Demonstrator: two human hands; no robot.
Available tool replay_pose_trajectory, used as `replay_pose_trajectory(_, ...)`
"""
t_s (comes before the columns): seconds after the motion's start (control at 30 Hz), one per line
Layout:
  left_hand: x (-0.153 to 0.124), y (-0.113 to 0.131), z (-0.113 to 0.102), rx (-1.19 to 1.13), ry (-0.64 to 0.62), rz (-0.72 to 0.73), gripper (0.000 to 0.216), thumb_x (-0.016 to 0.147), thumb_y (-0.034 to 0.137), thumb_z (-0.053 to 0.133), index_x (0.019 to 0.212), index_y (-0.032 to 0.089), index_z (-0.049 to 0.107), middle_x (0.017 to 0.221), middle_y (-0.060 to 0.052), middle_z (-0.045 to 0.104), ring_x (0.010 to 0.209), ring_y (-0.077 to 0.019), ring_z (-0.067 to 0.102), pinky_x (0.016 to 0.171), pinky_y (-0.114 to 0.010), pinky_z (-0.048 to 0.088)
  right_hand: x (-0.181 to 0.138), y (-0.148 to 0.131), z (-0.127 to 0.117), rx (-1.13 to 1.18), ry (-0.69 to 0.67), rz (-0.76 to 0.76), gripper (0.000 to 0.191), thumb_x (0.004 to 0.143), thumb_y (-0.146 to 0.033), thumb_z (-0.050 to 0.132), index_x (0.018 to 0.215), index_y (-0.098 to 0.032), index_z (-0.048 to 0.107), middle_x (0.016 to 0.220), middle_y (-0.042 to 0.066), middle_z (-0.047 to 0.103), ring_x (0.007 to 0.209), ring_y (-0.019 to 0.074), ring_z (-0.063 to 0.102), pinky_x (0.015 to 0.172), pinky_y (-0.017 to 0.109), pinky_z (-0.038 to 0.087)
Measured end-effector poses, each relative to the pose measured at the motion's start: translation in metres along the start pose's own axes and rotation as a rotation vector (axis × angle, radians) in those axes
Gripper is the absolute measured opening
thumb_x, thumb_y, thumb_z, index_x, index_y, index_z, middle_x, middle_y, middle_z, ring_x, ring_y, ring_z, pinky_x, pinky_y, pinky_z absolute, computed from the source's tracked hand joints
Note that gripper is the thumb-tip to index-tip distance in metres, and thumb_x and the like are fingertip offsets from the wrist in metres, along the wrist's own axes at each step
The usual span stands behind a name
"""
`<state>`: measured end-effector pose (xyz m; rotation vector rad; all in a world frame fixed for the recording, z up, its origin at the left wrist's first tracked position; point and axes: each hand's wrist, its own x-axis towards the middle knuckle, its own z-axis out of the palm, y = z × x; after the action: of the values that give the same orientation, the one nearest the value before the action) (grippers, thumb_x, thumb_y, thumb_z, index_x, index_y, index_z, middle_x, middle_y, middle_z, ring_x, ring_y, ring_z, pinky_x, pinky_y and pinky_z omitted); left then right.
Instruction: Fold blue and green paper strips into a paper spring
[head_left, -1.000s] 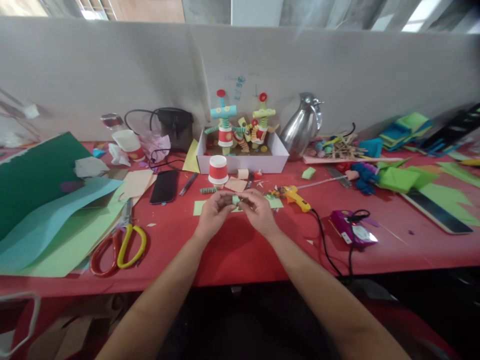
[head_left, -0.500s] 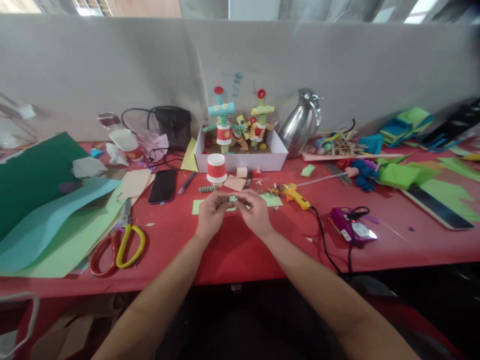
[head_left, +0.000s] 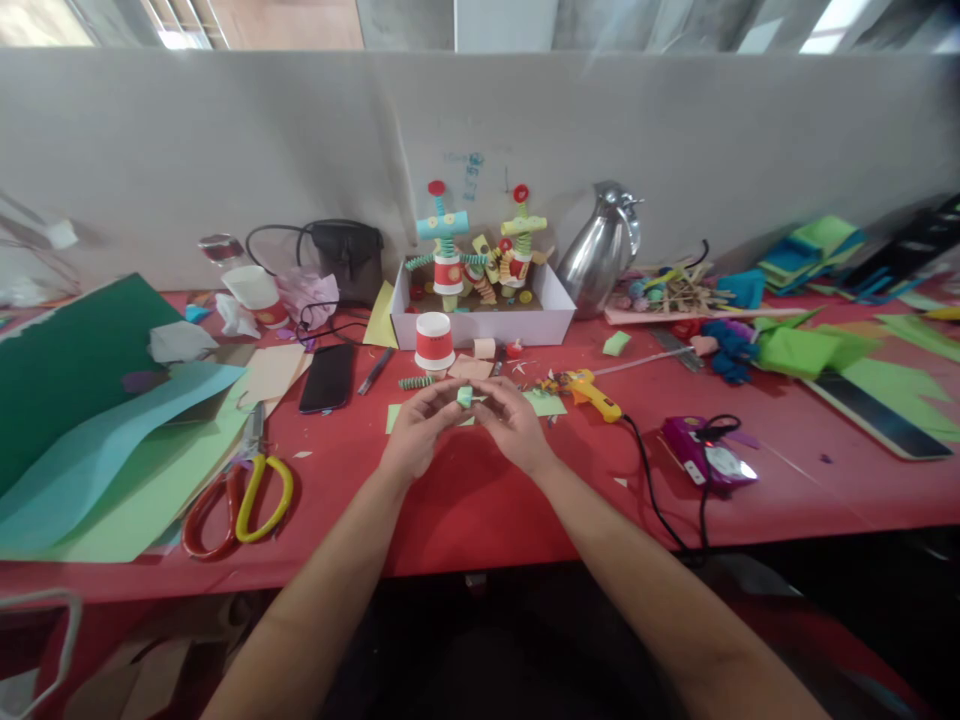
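Observation:
Between my two hands is a small folded piece of light green paper [head_left: 465, 397]. My left hand [head_left: 417, 428] pinches it between thumb and fingertips. My right hand [head_left: 511, 424] is closed at the paper's other side, its fingertips against it. Under and behind the hands lie light green paper strips [head_left: 546, 403] on the red table. Just beyond stand an upside-down red and white paper cup [head_left: 434, 342] and a green folded paper spring [head_left: 416, 383].
A yellow glue gun [head_left: 594, 393] lies to the right, its cord running past a purple power box [head_left: 705, 455]. Scissors [head_left: 240, 500] and a phone [head_left: 327, 378] are on the left. Behind, a white box [head_left: 480, 330] holds paper-cup figures beside a steel jug [head_left: 600, 250].
The hands have opened slightly away from each other around the green paper, which shows more now. The whole view has shifted down a little.

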<state>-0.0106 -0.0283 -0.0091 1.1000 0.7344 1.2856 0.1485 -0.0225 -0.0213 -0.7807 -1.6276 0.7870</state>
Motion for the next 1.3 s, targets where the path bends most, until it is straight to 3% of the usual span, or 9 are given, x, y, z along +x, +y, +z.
replay_pose_trajectory(0.43, 0.0009, -0.0005, -0.0002, -0.001, 0.014, 0.006, 0.041, 0.068, 0.02, 0.078, 0.108, 0.023, 0.071, 0.111, -0.007, 0.07, 0.103, -0.0194, 0.064, 0.089, -0.031, 0.051, -0.0038, -0.0045, -0.0001, 0.061, -0.001, 0.06, 0.038, 0.087, -0.036, 0.061, 0.124, -0.03, 0.058, 0.113, 0.007, 0.057, 0.077, 0.015, 0.059, 0.072, 0.033, 0.054)
replay_pose_trajectory(0.67, -0.0017, 0.0014, 0.0011, -0.041, -0.023, -0.032, 0.045, 0.068, 0.021, 0.079, 0.112, 0.024, 0.071, 0.11, -0.006, 0.071, 0.103, -0.0214, 0.065, 0.091, -0.034, 0.053, -0.0021, -0.0018, -0.0011, 0.018, 0.022, 0.041, 0.031, 0.088, -0.037, 0.058, 0.119, -0.029, 0.06, 0.112, 0.006, 0.058, 0.083, 0.0163, 0.059, 0.069, 0.03, 0.054)
replay_pose_trajectory(0.93, 0.0014, -0.0032, -0.0006, -0.067, 0.08, -0.029, 0.036, 0.069, 0.022, 0.079, 0.104, 0.022, 0.072, 0.099, -0.005, 0.073, 0.096, -0.0181, 0.067, 0.09, -0.032, 0.052, -0.0046, -0.0072, 0.0006, -0.001, 0.026, 0.02, 0.034, 0.086, -0.035, 0.063, 0.12, -0.03, 0.06, 0.11, 0.006, 0.058, 0.067, 0.0118, 0.056, 0.062, 0.029, 0.051)
replay_pose_trajectory(1.1, 0.0023, -0.004, -0.0008, -0.099, 0.049, -0.063, 0.035, 0.071, 0.025, 0.077, 0.105, 0.019, 0.072, 0.102, -0.007, 0.072, 0.097, -0.0191, 0.067, 0.092, -0.033, 0.052, -0.0032, -0.007, -0.0005, -0.082, 0.082, -0.032, 0.02, 0.088, -0.031, 0.06, 0.107, -0.029, 0.067, 0.104, 0.005, 0.06, 0.076, 0.015, 0.058, 0.065, 0.03, 0.051)
replay_pose_trajectory(1.3, 0.0043, -0.0045, -0.0009, -0.15, 0.093, -0.069, 0.033, 0.066, 0.021, 0.08, 0.098, 0.019, 0.073, 0.096, -0.004, 0.072, 0.092, -0.0155, 0.067, 0.089, -0.029, 0.052, -0.0029, -0.007, -0.0004, -0.066, 0.061, -0.034, 0.023, 0.087, -0.029, 0.061, 0.11, -0.028, 0.065, 0.106, 0.005, 0.061, 0.075, 0.0139, 0.058, 0.065, 0.029, 0.051)
